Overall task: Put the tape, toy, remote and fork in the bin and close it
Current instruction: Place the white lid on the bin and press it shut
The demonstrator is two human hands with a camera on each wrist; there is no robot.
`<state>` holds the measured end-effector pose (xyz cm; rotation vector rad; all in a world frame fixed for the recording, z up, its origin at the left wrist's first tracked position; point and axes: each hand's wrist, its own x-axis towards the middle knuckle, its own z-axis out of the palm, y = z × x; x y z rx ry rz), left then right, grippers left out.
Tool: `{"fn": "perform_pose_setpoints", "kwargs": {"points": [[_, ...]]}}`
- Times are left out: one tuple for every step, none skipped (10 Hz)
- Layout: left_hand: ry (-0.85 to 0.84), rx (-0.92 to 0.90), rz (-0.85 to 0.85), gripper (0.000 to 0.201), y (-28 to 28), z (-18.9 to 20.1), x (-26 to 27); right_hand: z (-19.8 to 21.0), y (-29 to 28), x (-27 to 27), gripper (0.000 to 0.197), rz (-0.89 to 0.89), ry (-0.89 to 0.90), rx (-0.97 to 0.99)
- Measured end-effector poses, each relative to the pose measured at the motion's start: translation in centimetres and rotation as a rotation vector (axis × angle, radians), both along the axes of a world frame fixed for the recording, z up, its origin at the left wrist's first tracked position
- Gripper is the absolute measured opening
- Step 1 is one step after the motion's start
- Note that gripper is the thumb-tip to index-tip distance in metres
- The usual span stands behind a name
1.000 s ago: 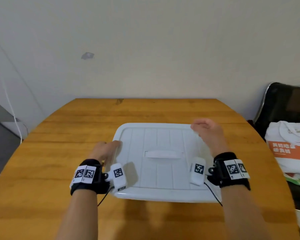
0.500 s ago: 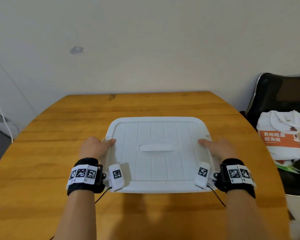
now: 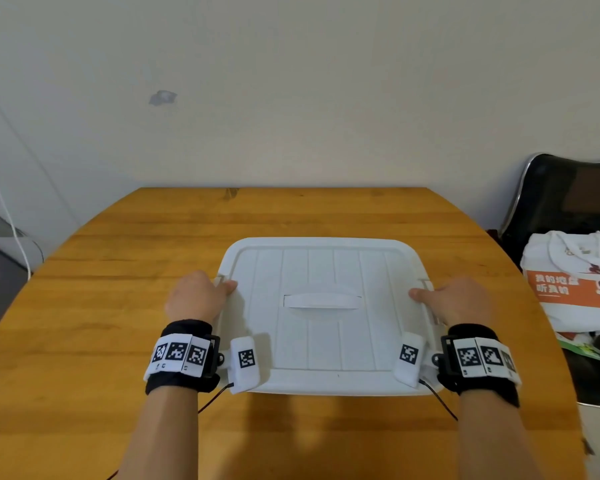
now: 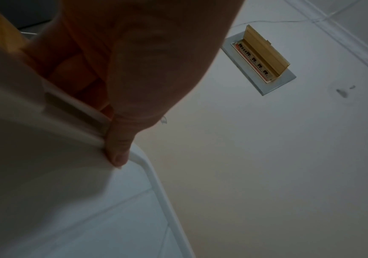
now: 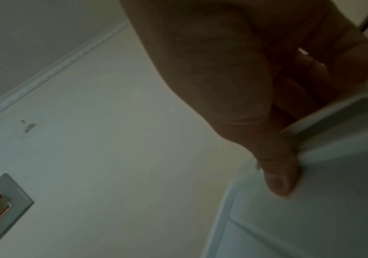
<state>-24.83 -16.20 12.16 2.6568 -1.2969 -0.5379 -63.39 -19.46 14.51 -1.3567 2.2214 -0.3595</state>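
Note:
A white bin with its ribbed lid (image 3: pixel 321 341) on top sits in the middle of the wooden table (image 3: pixel 118 341). The lid's flat handle (image 3: pixel 322 301) lies at its centre. My left hand (image 3: pixel 201 296) grips the left side latch (image 3: pixel 220 280), thumb on the lid, fingers curled under the edge. My right hand (image 3: pixel 454 299) grips the right side latch (image 3: pixel 426 284) the same way. In the left wrist view my thumb (image 4: pixel 118 148) presses the lid rim (image 4: pixel 156 183). In the right wrist view my thumb (image 5: pixel 278 176) lies on the lid (image 5: pixel 311 227). Tape, toy, remote and fork are out of sight.
A black chair (image 3: pixel 568 199) stands at the right with a white and orange bag (image 3: pixel 568 282) on it. A white cable (image 3: pixel 11 233) hangs by the wall at left. The wall (image 3: pixel 291 98) runs close behind the table's far edge.
One second ago my right hand hovered above the lid's far right corner. Both hands have come down onto the side latches and now clasp them. The lid lies flat.

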Motion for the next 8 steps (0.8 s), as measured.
{"fn": "perform_pose_setpoints", "kwargs": {"points": [[-0.004, 0.0, 0.006, 0.056, 0.1, 0.2, -0.1, 0.0, 0.1, -0.2, 0.045, 0.012, -0.019, 0.003], [0.004, -0.003, 0.013, 0.055, 0.2, 0.1, -0.1, 0.0, 0.2, -0.2, 0.046, 0.007, -0.015, 0.005], [0.011, -0.011, 0.01, 0.055, 0.1, 0.1, 0.0, -0.1, 0.0, -0.2, 0.046, -0.002, -0.021, 0.009], [0.034, -0.009, 0.009, 0.056, 0.2, 0.2, 0.0, -0.1, 0.0, -0.2, 0.044, 0.004, -0.019, 0.019], [0.047, -0.039, -0.001, 0.051, 0.4, 0.7, -0.1, -0.1, 0.2, -0.3, 0.042, 0.014, -0.039, 0.009], [0.155, -0.076, 0.001, 0.044, 1.2, 1.0, -0.2, 0.1, 0.7, 0.0, 0.036, 0.011, -0.066, -0.023], [0.273, -0.221, 0.0, 0.054, 3.2, 1.2, 0.1, 0.5, 1.3, 0.1, 0.059, 0.007, -0.147, -0.071], [0.368, -0.465, 0.078, 0.047, 7.4, 1.6, 0.8, 2.2, 3.9, 0.0, 0.056, 0.009, -0.241, -0.183]]}}
